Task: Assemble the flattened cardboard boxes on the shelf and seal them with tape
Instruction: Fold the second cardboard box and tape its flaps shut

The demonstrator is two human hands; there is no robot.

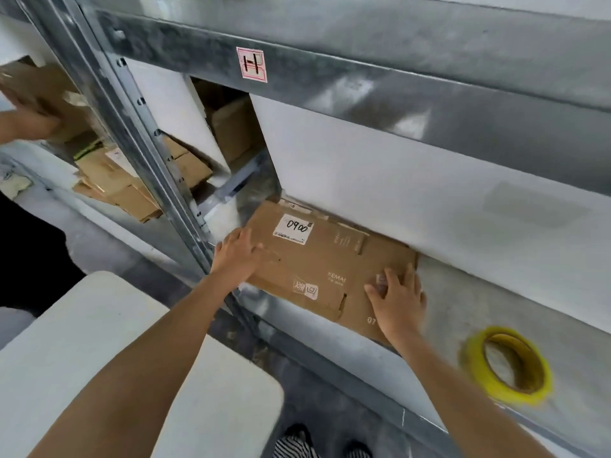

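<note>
Left grip (238, 252) and right grip (397, 294) lie splayed flat on opposite ends of the flattened box (330, 259).

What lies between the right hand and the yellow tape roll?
Nothing: only bare shelf surface separates the right hand from the yellow tape roll, seen in the head view.

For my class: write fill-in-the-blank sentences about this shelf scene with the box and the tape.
The left hand and right hand rest on a flat ____ box.
The tape is ____ in colour.
It lies to the ____ of the box.
The sticker on the beam shows the letter ____.
Missing words: cardboard; yellow; right; H.
</note>
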